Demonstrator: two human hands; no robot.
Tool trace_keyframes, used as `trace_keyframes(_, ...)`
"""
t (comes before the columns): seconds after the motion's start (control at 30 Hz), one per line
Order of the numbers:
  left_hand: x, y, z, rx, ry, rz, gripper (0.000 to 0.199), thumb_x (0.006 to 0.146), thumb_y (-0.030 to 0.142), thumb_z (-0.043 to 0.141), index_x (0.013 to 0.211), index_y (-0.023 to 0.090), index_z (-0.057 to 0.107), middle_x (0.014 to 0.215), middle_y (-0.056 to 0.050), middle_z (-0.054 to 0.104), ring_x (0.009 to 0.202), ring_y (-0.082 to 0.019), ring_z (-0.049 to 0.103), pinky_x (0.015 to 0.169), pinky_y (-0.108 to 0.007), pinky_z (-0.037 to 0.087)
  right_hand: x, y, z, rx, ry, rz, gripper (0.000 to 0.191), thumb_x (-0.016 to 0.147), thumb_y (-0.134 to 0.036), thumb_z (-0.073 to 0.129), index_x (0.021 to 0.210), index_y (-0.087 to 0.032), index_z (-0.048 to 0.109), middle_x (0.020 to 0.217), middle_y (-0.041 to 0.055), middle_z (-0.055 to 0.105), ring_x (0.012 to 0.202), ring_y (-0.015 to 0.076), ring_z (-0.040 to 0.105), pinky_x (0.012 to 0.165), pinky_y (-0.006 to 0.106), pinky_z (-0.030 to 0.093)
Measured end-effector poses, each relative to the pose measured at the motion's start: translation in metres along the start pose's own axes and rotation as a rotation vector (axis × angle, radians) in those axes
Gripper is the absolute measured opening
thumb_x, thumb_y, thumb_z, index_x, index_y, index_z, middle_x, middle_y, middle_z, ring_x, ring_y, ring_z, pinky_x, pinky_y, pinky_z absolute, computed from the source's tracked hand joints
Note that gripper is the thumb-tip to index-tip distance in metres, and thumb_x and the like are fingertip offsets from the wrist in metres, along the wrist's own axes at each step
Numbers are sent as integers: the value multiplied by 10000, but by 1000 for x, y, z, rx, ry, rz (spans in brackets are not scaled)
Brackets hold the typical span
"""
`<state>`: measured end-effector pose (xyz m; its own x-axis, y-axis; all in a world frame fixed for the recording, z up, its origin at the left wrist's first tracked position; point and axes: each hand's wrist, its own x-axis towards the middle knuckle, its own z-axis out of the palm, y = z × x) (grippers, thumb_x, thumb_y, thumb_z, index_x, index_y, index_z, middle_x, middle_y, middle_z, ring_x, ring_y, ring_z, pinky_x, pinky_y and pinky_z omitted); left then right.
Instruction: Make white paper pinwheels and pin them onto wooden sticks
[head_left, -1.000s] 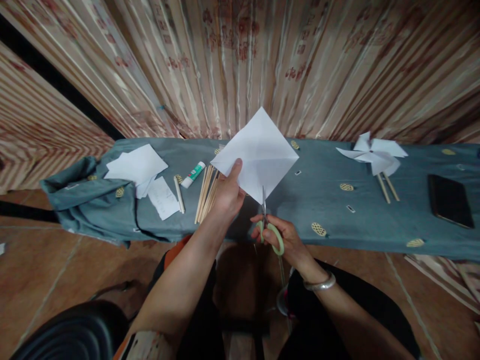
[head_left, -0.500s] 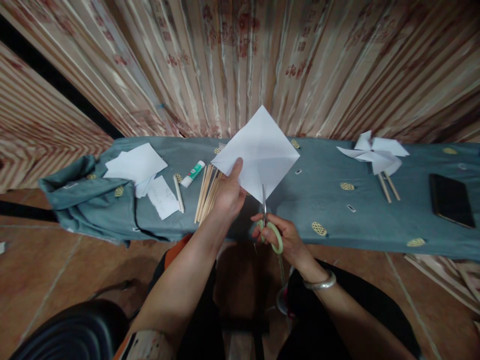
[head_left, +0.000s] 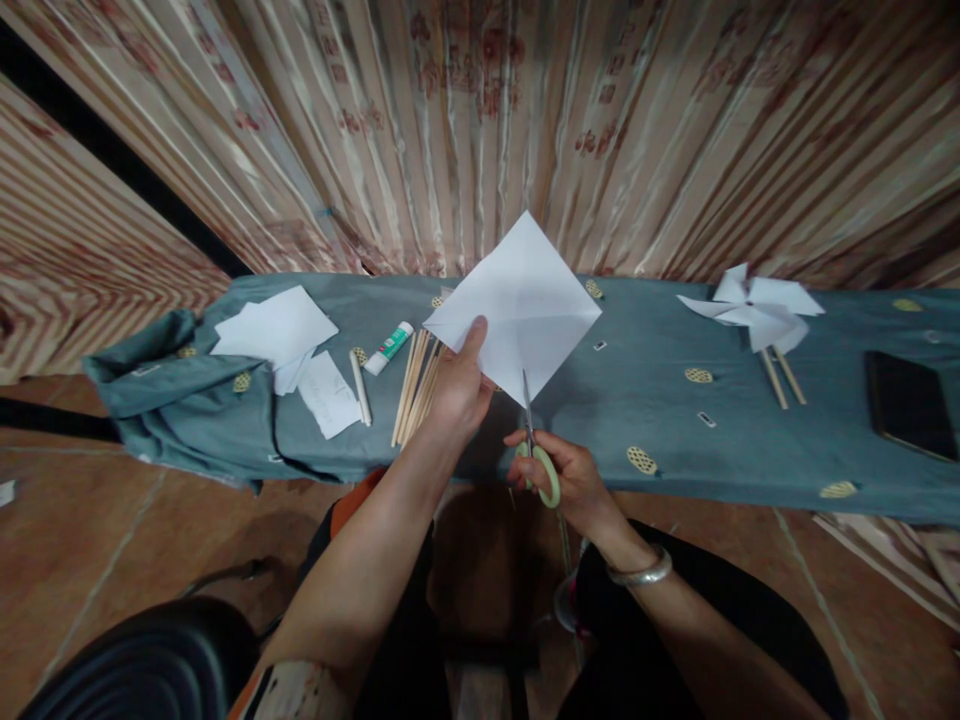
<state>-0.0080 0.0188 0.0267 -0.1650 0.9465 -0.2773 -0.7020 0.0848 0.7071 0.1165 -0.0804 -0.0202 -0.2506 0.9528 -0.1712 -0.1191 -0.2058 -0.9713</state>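
A square sheet of white paper (head_left: pixel 529 290) with fold creases is held up like a diamond, one corner toward me. My left hand (head_left: pixel 463 380) grips it near its lower left edge, thumb on top and fingers underneath. My right hand (head_left: pixel 574 480) holds scissors (head_left: pixel 546 472) with pale green handles. Their blades reach onto the paper at its near corner, along the crease. Behind my left hand, a bundle of wooden sticks (head_left: pixel 411 390) is partly hidden.
On the cloth-covered table (head_left: pixel 615 400) lie a glue stick (head_left: pixel 390 348), a white pen-like stick (head_left: pixel 361 388), loose white papers (head_left: pixel 277 325) and a written note (head_left: pixel 328 395). To the right are a paper pinwheel (head_left: pixel 757 305), two sticks (head_left: pixel 784 378) and a dark phone (head_left: pixel 910 403). A black stool (head_left: pixel 150 660) stands lower left.
The scissor handles have drawn slightly closer together as the blades close at the paper's near corner. The view has shifted a little; my left hand keeps its hold on the paper.
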Motion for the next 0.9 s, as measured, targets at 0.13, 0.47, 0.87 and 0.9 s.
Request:
trace_keyframes(0.13,0,-1,0,7,14,-3,264,847,215,693,1108,214,651,1098,-27,743,1013,-171,703,883,-250,556,0,-1,2,1,10,10,333,710,-459,750,908,-210,654,614,-24,641,520,111,580,499,232,459)
trace_keyframes(0.47,0,-2,0,-118,-3,0,265,830,140,688,1084,212,669,939,-9,767,932,-157,724,903,-258,548,-2,0,5,-2,28,21,366,697,-495,758,881,-197,650,591,-29,629,513,101,561,507,225,449)
trace_keyframes(0.87,2,-3,-1,-114,-5,16,239,833,134,683,1059,212,683,941,-9,765,951,-175,718,907,-276,547,-4,-3,8,-23,62,29,346,702,-488,739,860,-198,636,566,-33,612,505,110,557,499,232,454)
trace_keyframes(0.9,2,-4,-1,-112,-6,17,233,830,137,687,1051,213,686,946,-10,765,953,-175,717,905,-274,548,-4,-3,8,-28,65,31,340,702,-483,738,857,-198,636,564,-33,612,503,110,556,497,231,453)
